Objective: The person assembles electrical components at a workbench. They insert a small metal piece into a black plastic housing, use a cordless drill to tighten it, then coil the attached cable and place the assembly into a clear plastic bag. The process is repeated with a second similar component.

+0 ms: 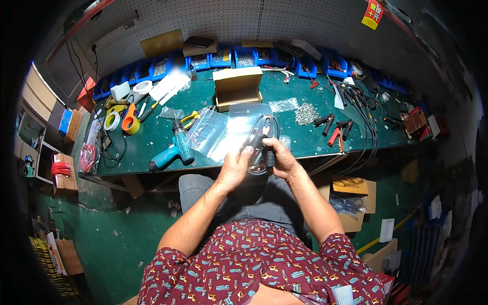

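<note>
Just off the bench's front edge, my right hand [283,158] is closed around a black-handled battery clamp [270,160], its metal jaws pointing away from me. A black cable [277,124] loops round the clamp. Facing it from the left, my left hand [237,165] is closed at the near side of a clear plastic bag [239,114] and the looped cable. Whether the clamp and cable lie inside the bag or against it, I cannot tell. More clear bags [206,133] lie flat on the bench beside a teal cordless drill [173,152].
An open cardboard box [238,96] stands mid-bench, before a row of blue parts bins [245,57]. To the right lie a pile of small metal parts [306,114], several clamps [325,123] and black cables [363,119]. Orange tape [131,124] sits left. A carton [351,187] rests below, right.
</note>
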